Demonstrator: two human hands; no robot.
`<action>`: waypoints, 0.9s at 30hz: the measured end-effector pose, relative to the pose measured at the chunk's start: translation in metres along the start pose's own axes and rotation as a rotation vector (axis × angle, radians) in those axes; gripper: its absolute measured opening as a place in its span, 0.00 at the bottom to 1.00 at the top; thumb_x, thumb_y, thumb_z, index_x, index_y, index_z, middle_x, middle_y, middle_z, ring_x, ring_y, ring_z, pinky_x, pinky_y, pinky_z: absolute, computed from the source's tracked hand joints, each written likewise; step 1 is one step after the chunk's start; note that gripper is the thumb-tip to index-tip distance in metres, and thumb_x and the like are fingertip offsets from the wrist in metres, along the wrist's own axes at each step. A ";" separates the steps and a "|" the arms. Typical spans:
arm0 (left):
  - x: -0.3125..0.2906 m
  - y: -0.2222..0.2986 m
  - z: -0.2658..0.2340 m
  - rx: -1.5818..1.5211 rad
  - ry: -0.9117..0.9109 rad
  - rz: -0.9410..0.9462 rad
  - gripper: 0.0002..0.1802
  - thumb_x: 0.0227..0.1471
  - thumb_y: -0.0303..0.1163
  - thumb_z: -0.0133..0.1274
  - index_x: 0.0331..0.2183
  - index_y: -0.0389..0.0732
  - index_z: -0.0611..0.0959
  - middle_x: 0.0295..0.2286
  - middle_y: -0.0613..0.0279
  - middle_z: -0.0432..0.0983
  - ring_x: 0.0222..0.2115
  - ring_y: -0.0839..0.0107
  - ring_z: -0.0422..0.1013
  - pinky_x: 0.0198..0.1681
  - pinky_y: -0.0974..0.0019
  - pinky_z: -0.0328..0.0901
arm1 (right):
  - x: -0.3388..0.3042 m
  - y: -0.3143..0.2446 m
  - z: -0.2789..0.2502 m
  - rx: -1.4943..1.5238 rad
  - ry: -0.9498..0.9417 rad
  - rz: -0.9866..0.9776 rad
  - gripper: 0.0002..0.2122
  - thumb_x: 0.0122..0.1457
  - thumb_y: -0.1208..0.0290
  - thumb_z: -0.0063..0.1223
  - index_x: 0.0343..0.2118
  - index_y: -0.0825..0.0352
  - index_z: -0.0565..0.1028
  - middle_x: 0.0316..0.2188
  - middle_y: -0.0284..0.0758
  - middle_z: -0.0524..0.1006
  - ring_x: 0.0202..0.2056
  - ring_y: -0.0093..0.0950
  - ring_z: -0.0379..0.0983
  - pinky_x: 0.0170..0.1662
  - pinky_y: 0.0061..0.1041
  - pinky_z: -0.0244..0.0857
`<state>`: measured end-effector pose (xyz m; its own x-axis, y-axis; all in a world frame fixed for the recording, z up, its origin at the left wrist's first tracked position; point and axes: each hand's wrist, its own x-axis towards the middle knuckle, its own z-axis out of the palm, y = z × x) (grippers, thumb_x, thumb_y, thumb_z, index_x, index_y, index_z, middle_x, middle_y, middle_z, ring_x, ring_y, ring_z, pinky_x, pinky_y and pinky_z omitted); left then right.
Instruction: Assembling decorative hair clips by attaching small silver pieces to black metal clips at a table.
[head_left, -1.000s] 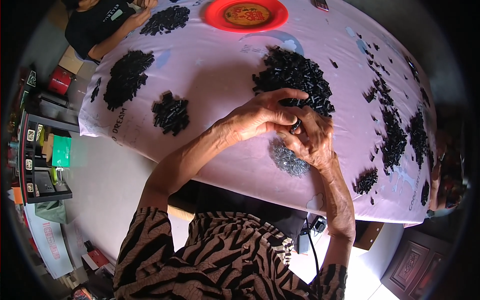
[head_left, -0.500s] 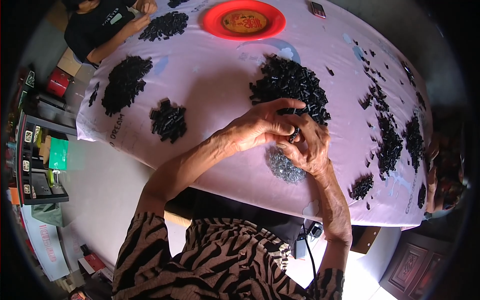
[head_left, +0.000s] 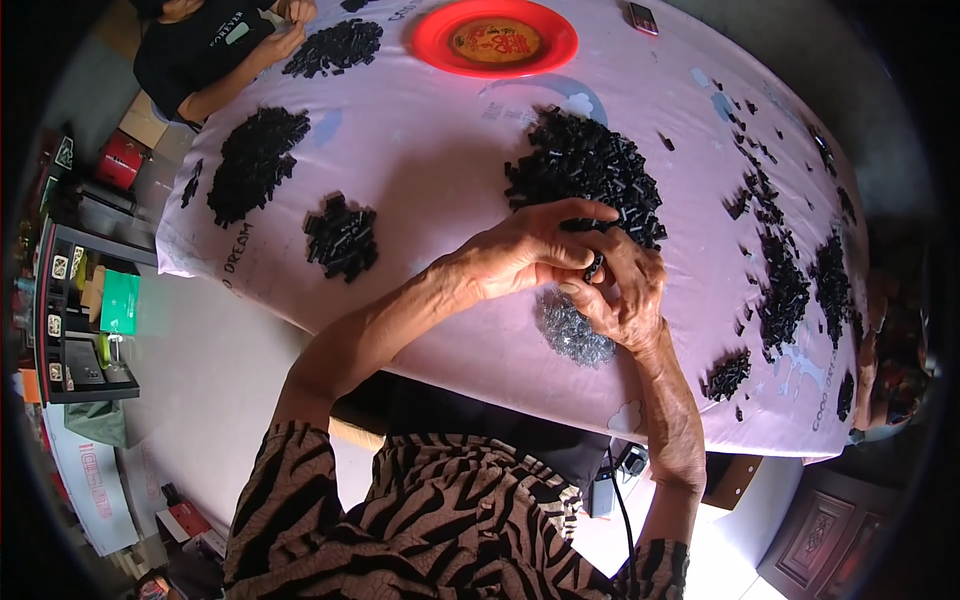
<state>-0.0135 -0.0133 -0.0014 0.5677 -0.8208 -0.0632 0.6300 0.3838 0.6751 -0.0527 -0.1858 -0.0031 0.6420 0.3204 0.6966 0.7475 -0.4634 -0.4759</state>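
Between my fingertips sits a small black plastic piece (head_left: 594,268), partly covered by them. My left hand (head_left: 525,250) pinches it from the left, index finger stretched over the top. My right hand (head_left: 622,290) has its thumb and fingers closed round the same piece from the right. Just beyond my hands lies a large heap of small black pieces (head_left: 580,165), its near edge hidden by my fingers. Under my right hand, toward me, is a pile of small shiny, clear or silvery parts (head_left: 577,330). A smaller heap of black pieces (head_left: 341,238) lies left of my hands.
The pink cloth-covered table (head_left: 440,350) bears a red round tray (head_left: 430,45) at the far side and a phone (head_left: 642,18). More black heaps (head_left: 258,165) lie left, and scattered ones (head_left: 783,290) right. A co-worker (head_left: 215,50) sits far left; another person's arm (head_left: 872,370) shows at right.
My hands keep the same pinch on the small black piece, which has turned slightly between the fingertips. The whole view has shifted a little, moving the table contents slightly right.
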 end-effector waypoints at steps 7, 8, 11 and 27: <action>-0.004 0.001 0.001 0.028 -0.040 0.017 0.39 0.43 0.19 0.54 0.57 0.36 0.60 0.32 0.61 0.76 0.33 0.70 0.72 0.38 0.70 0.69 | 0.001 -0.007 0.002 -0.046 0.046 -0.058 0.17 0.42 0.67 0.67 0.33 0.70 0.74 0.19 0.34 0.72 0.19 0.29 0.70 0.22 0.26 0.65; -0.004 0.002 0.004 0.034 -0.045 0.008 0.39 0.42 0.18 0.55 0.57 0.36 0.60 0.32 0.59 0.76 0.33 0.70 0.72 0.37 0.70 0.69 | 0.000 -0.008 0.001 -0.037 0.068 -0.062 0.17 0.41 0.68 0.67 0.34 0.70 0.75 0.19 0.34 0.72 0.19 0.29 0.71 0.22 0.26 0.65; -0.001 0.002 0.005 0.011 -0.068 0.007 0.39 0.42 0.17 0.55 0.57 0.35 0.61 0.34 0.56 0.76 0.32 0.69 0.72 0.37 0.69 0.69 | 0.000 -0.010 -0.001 -0.077 0.068 -0.073 0.18 0.39 0.69 0.68 0.33 0.70 0.75 0.22 0.35 0.74 0.20 0.29 0.72 0.23 0.25 0.67; -0.002 -0.002 -0.004 0.093 0.021 0.009 0.35 0.44 0.24 0.58 0.55 0.38 0.65 0.36 0.63 0.75 0.33 0.72 0.72 0.39 0.69 0.69 | 0.001 -0.007 -0.001 -0.095 0.028 -0.080 0.18 0.43 0.66 0.66 0.35 0.69 0.73 0.23 0.34 0.75 0.18 0.28 0.72 0.21 0.24 0.67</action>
<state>-0.0138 -0.0107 -0.0056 0.5847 -0.8081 -0.0714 0.5736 0.3497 0.7407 -0.0570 -0.1833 0.0016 0.5750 0.3371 0.7455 0.7759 -0.5137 -0.3662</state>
